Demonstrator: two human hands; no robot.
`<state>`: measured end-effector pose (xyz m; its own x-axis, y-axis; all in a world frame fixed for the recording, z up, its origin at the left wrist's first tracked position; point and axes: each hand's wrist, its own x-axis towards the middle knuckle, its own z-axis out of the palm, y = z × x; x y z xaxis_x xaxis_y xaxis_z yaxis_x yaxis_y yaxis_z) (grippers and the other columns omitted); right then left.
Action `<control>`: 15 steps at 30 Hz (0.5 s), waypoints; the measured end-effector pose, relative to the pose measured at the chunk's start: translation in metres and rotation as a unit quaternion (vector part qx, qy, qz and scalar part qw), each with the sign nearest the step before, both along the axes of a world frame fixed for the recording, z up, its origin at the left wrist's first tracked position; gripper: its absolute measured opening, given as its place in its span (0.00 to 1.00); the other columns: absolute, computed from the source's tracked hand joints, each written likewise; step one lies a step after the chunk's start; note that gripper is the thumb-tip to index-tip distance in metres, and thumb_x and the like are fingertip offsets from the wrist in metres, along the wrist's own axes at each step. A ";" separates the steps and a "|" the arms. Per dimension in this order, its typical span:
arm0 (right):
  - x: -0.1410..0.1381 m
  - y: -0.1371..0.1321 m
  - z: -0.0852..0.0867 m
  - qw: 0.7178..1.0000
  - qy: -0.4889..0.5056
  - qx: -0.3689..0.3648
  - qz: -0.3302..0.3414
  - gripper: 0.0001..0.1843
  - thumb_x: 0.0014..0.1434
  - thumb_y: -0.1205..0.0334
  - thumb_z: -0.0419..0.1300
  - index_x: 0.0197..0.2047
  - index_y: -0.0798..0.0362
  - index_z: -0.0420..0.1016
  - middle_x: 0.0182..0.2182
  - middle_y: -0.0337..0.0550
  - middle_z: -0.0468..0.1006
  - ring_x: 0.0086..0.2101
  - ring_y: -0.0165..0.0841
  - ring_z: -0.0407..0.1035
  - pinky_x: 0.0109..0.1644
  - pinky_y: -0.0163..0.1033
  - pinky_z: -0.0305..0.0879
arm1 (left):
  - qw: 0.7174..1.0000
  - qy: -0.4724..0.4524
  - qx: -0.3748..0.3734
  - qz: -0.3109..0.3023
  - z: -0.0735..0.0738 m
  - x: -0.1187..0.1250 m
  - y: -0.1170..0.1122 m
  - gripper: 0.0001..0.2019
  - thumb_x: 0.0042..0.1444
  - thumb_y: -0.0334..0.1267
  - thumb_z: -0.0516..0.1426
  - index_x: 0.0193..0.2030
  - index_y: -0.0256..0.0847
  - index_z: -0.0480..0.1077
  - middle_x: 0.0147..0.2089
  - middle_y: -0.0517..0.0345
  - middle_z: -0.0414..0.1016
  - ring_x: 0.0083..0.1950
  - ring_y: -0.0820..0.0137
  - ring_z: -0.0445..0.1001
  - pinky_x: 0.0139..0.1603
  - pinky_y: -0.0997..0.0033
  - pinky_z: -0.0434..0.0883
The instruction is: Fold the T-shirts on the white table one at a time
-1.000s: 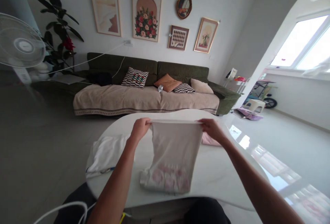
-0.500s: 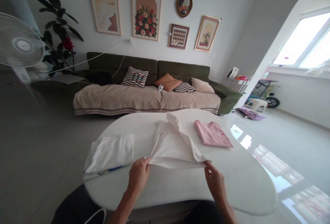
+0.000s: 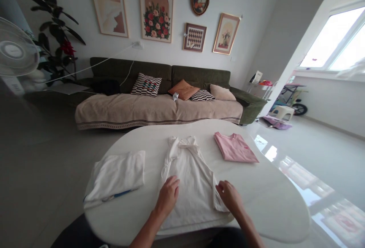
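A white shirt (image 3: 194,187) lies spread on the white table (image 3: 270,202) in front of me, its hem toward me. Both of its sides are turned inward, with some creases near the collar. Over the shirt's left part is my left hand (image 3: 169,194), its fingers loosely bent and holding no cloth that I can see. My right hand (image 3: 229,195) is at the shirt's right edge, beside the folded-in sleeve, also with loosely bent fingers and no visible grip. Whether the fingertips press on the cloth is unclear.
On the table's left lies a folded white garment (image 3: 119,174) with a blue strip along its near edge. A folded pink shirt (image 3: 235,148) lies at the right. Behind the table stands a green sofa (image 3: 156,107) with cushions; a fan (image 3: 15,50) is at far left.
The white shirt's hem, held up in both hands before, now lies down on the table nearer to me. Both hands have let go of it and moved over its sides.
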<state>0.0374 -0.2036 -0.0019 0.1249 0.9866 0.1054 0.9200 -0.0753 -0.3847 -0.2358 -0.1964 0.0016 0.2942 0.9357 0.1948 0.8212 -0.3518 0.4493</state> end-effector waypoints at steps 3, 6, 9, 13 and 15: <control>-0.020 0.050 0.008 0.996 0.056 0.015 0.067 0.10 0.52 0.65 0.51 0.26 0.54 0.73 0.31 0.45 0.74 0.34 0.32 0.69 0.39 0.35 0.61 | 0.999 0.038 -0.009 -0.009 -0.022 0.013 0.011 0.20 0.57 0.40 0.47 0.57 0.49 0.60 0.64 0.57 0.53 0.64 0.61 0.48 0.61 0.51 0.50; -0.033 0.104 0.009 0.990 0.084 0.028 0.107 0.08 0.48 0.67 0.55 0.29 0.52 0.75 0.34 0.42 0.77 0.47 0.35 0.65 0.51 0.38 0.56 | 0.998 0.065 -0.004 0.013 -0.037 0.013 0.012 0.23 0.58 0.47 0.45 0.61 0.56 0.51 0.66 0.59 0.44 0.66 0.58 0.41 0.61 0.45 0.45; -0.044 0.153 0.006 0.987 0.116 0.038 0.108 0.09 0.46 0.67 0.56 0.29 0.52 0.77 0.33 0.41 0.78 0.48 0.38 0.65 0.56 0.45 0.52 | 0.997 0.082 -0.010 0.014 -0.040 0.011 0.012 0.25 0.57 0.50 0.45 0.62 0.56 0.47 0.67 0.58 0.41 0.66 0.57 0.38 0.61 0.46 0.44; -0.050 0.195 0.004 0.984 0.155 0.051 0.077 0.10 0.45 0.66 0.56 0.30 0.56 0.77 0.32 0.45 0.79 0.38 0.39 0.71 0.46 0.44 0.63 | 0.998 0.064 -0.021 -0.014 -0.042 0.009 0.017 0.26 0.57 0.49 0.46 0.63 0.54 0.46 0.67 0.57 0.39 0.66 0.58 0.37 0.63 0.50 0.45; -0.038 0.201 0.008 0.982 0.165 0.070 0.052 0.13 0.46 0.64 0.56 0.34 0.57 0.77 0.34 0.47 0.78 0.38 0.38 0.71 0.42 0.41 0.65 | 0.997 0.050 -0.033 -0.043 -0.043 0.008 0.020 0.27 0.57 0.47 0.46 0.63 0.53 0.45 0.67 0.57 0.38 0.66 0.60 0.37 0.63 0.52 0.46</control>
<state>-0.0010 -0.0026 0.0060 0.0741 0.9744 0.2122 0.7437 0.0878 -0.6627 -0.2277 -0.1766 -0.0415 0.3888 0.9160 0.0985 0.8315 -0.3949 0.3908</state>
